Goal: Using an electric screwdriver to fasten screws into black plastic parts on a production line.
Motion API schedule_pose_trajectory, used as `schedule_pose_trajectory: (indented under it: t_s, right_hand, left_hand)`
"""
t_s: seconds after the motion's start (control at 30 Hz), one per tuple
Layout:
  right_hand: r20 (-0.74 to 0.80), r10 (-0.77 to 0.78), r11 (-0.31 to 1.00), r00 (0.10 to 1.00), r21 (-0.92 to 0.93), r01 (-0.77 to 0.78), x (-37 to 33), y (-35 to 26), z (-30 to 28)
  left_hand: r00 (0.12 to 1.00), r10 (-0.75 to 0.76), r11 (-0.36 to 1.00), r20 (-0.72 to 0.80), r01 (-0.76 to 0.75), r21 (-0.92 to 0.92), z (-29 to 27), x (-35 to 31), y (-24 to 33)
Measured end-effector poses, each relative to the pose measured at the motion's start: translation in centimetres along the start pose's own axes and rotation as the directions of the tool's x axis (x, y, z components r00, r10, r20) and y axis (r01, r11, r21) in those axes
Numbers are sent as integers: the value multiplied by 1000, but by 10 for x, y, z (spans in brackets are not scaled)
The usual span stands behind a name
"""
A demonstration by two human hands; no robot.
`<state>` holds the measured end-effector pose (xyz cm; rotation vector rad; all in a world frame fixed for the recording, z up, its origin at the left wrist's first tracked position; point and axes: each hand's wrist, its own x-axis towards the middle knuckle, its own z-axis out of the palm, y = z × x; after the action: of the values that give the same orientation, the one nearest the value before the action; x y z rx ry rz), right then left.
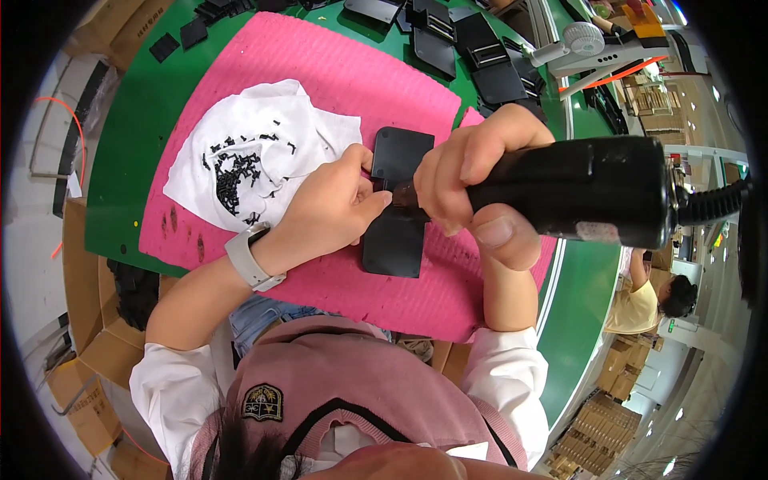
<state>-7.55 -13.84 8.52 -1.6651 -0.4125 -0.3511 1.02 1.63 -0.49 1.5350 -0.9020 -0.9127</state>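
Observation:
My right hand (488,176) is wrapped round a black electric screwdriver (580,192), held nearly level, its corded end toward the right. The driver's tip points left at the middle of a black two-panel part (396,248), which lies on a pink foam mat (336,68). My left hand (344,192) is closed on the left side of that middle, thumb and forefinger close to the tip. Whether a screw sits between them is hidden. Left of this hand, many small black screws (238,180) lie heaped and scattered on a crumpled white cloth (276,100).
More black panels and hinged parts (480,60) are piled at the far edge of the green table (120,200). A small white fan (582,38) stands at the far right. Cardboard boxes (84,272) stand left of the table. Another person (640,296) sits off to the right.

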Motion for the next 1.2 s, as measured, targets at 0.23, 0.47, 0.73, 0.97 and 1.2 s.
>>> schedule_pose_trajectory:
  t_s: [0.23, 0.47, 0.73, 0.97, 1.2]
  right_hand:
    - [-57, 73, 988, 996, -134, -80, -4, -17, 29]
    - [-645, 151, 988, 749, 78, -133, -54, -58, -12]
    - [-865, 16, -344, 502, -476, -810, -133, -19, -54]
    - [99, 13, 241, 995, -966, 93, -29, -57, 20]
    - [88, 119, 727, 989, -686, -26, -19, -28, 40]
  left_hand:
    - [996, 43, 996, -75, -37, 82, 5, 1, 0]
    - [985, 94, 966, -143, -56, 254, 5, -22, 12]
    - [927, 288, 957, -240, -286, 43, 14, -34, 15]
    - [510, 860, 389, 2, -657, 646, -3, -41, 71]
    - [414, 797, 604, -439, -553, 574, -24, -59, 56]
